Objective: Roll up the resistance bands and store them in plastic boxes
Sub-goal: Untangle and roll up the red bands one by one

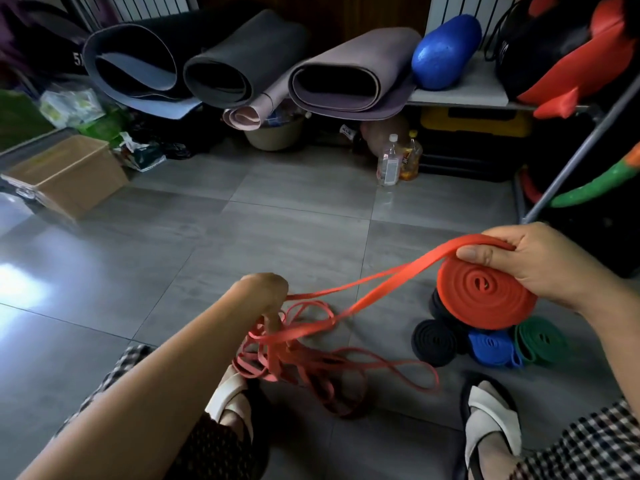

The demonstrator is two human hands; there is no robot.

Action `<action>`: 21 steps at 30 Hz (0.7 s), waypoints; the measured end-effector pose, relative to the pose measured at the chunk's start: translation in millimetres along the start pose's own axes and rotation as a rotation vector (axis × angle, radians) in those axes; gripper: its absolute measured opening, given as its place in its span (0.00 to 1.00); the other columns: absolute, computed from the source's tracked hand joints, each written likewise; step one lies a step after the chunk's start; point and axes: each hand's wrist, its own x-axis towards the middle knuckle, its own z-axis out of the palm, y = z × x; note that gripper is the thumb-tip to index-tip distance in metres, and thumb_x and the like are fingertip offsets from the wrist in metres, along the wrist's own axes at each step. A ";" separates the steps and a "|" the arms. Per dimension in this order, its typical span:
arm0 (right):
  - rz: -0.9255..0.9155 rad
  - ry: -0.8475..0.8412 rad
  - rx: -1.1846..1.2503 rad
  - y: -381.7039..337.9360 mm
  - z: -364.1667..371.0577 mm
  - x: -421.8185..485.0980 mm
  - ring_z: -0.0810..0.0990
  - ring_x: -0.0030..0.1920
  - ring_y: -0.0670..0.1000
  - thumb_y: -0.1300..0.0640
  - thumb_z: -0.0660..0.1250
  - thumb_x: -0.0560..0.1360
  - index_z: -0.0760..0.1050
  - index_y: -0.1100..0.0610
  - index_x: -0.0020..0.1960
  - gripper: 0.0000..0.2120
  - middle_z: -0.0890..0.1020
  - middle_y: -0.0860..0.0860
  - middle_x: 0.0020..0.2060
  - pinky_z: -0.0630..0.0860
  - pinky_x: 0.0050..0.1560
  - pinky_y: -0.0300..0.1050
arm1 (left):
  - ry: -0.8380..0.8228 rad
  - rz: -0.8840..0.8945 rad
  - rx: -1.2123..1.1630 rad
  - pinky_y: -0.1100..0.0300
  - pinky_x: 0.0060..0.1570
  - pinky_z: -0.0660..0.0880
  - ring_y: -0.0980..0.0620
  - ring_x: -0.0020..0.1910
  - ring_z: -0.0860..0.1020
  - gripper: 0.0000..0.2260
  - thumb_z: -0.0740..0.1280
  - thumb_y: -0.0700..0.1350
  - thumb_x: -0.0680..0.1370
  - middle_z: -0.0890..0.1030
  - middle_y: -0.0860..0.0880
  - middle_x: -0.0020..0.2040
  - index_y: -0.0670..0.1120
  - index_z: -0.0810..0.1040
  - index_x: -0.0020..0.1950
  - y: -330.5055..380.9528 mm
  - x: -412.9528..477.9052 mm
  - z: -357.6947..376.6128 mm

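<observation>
1. Head view, counting first: I'm looking at one red coil (485,296) being held up off the floor (242,220). Four finished rolls are lying on the tiles just below it: two black rolls (434,342), one blue roll (491,348) and one green roll (540,337), all bunched together.
2. One messy heap of loose red strands (298,355) is lying between and just ahead of the person's two white sandals (228,396). A doubled tail is running from it up to the coil.
3. The coil is looking like a flat, tight spiral facing the camera, matte orange-red, with a small slit at its centre.
4. The right hand (547,268) is gripping the coil, thumb pressing on the front face near the top edge and fingers wrapping round the back.
5. The left hand (266,296) is pointing down into the heap with fingers curling around some strands. Can't tell how many.
6. Further back, three big rolled mats (239,60) and one thin pink roll (242,117) are lying side by side. One blue foam roller (446,51) is sitting beside them, two bottles (389,161) are standing on the floor, and one cardboard box (65,174) is sitting off to the left.
</observation>
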 end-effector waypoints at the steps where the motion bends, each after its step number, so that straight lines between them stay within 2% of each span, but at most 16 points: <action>1: 0.028 -0.010 -0.039 0.5 1.2 0.1 0.74 0.26 0.40 0.41 0.70 0.63 0.80 0.52 0.32 0.13 0.82 0.48 0.27 0.68 0.29 0.29 | 0.055 -0.018 0.041 0.57 0.47 0.75 0.46 0.54 0.79 0.22 0.74 0.41 0.69 0.79 0.44 0.57 0.38 0.73 0.60 -5.6 -4.9 -2.7; 2: 0.047 -0.024 -0.084 1.5 3.1 0.1 0.75 0.26 0.40 0.43 0.69 0.62 0.80 0.51 0.33 0.11 0.82 0.46 0.27 0.68 0.29 0.30 | 0.081 -0.038 0.058 0.57 0.47 0.75 0.46 0.54 0.79 0.22 0.74 0.39 0.69 0.79 0.44 0.57 0.38 0.72 0.61 -10.8 -7.8 -5.0; 4: 0.081 -0.055 -0.158 5.5 8.2 2.8 0.76 0.28 0.41 0.42 0.68 0.61 0.80 0.52 0.34 0.13 0.82 0.48 0.28 0.69 0.32 0.33 | 0.129 -0.059 0.097 0.58 0.47 0.75 0.46 0.53 0.79 0.17 0.72 0.40 0.71 0.80 0.44 0.54 0.38 0.75 0.58 -21.3 -13.8 -10.1; 7: 0.143 -0.119 -0.231 9.3 20.5 9.8 0.79 0.34 0.48 0.42 0.70 0.61 0.81 0.52 0.35 0.13 0.82 0.51 0.30 0.73 0.39 0.44 | 0.294 -0.071 0.022 0.56 0.42 0.74 0.44 0.50 0.79 0.11 0.73 0.43 0.71 0.79 0.43 0.46 0.39 0.78 0.50 -35.5 -25.1 -19.1; 9: 0.147 -0.193 -0.312 6.8 34.2 14.0 0.79 0.36 0.50 0.44 0.71 0.65 0.81 0.52 0.36 0.12 0.82 0.50 0.31 0.72 0.39 0.41 | 0.431 -0.053 -0.086 0.56 0.41 0.72 0.44 0.49 0.78 0.12 0.73 0.44 0.71 0.77 0.45 0.45 0.41 0.77 0.51 -43.7 -34.0 -24.3; 11: 0.135 -0.254 -0.384 2.6 52.8 18.6 0.77 0.35 0.47 0.45 0.70 0.68 0.81 0.54 0.38 0.12 0.80 0.49 0.31 0.68 0.34 0.35 | 0.520 -0.001 -0.268 0.58 0.43 0.72 0.46 0.46 0.77 0.13 0.71 0.42 0.72 0.78 0.45 0.51 0.43 0.76 0.55 -48.2 -40.9 -28.3; 12: 0.140 -0.280 -0.399 1.1 63.9 21.6 0.75 0.35 0.47 0.45 0.70 0.69 0.80 0.55 0.39 0.13 0.79 0.49 0.31 0.67 0.33 0.35 | 0.559 0.036 -0.376 0.59 0.42 0.71 0.48 0.45 0.75 0.16 0.71 0.40 0.72 0.78 0.45 0.53 0.44 0.75 0.59 -49.0 -46.2 -29.8; 14: 0.173 -0.341 -0.401 -3.5 85.4 26.3 0.73 0.32 0.46 0.44 0.69 0.70 0.78 0.55 0.37 0.14 0.77 0.49 0.30 0.66 0.33 0.39 | 0.666 0.140 -0.551 0.59 0.43 0.70 0.51 0.43 0.72 0.23 0.71 0.39 0.72 0.73 0.45 0.55 0.46 0.69 0.66 -51.2 -53.7 -31.1; 16: 0.189 -0.400 -0.362 -9.8 103.3 29.1 0.70 0.30 0.45 0.45 0.69 0.71 0.74 0.55 0.33 0.15 0.73 0.48 0.27 0.64 0.30 0.37 | 0.726 0.285 -0.689 0.60 0.44 0.71 0.54 0.40 0.73 0.26 0.72 0.37 0.71 0.69 0.48 0.51 0.48 0.67 0.66 -53.2 -58.8 -32.0; 17: 0.189 -0.422 -0.325 -13.6 110.4 30.2 0.69 0.29 0.44 0.47 0.68 0.72 0.73 0.56 0.32 0.15 0.72 0.48 0.27 0.63 0.28 0.34 | 0.719 0.380 -0.801 0.61 0.43 0.72 0.56 0.38 0.73 0.23 0.71 0.36 0.71 0.70 0.49 0.48 0.48 0.70 0.63 -53.7 -61.5 -32.2; 19: 0.174 -0.433 -0.256 -23.3 120.9 32.4 0.70 0.29 0.44 0.49 0.68 0.73 0.76 0.60 0.36 0.15 0.74 0.51 0.29 0.63 0.28 0.32 | 0.675 0.581 -1.152 0.66 0.36 0.71 0.59 0.33 0.73 0.17 0.70 0.32 0.71 0.72 0.51 0.41 0.46 0.73 0.55 -54.7 -68.4 -34.4; 21: 0.165 -0.387 -0.219 -29.9 129.3 35.9 0.73 0.33 0.47 0.49 0.68 0.73 0.78 0.65 0.41 0.17 0.79 0.56 0.34 0.67 0.32 0.36 | 0.692 0.759 -1.498 0.68 0.29 0.67 0.59 0.29 0.70 0.14 0.68 0.31 0.70 0.74 0.51 0.36 0.45 0.73 0.51 -59.2 -73.0 -39.3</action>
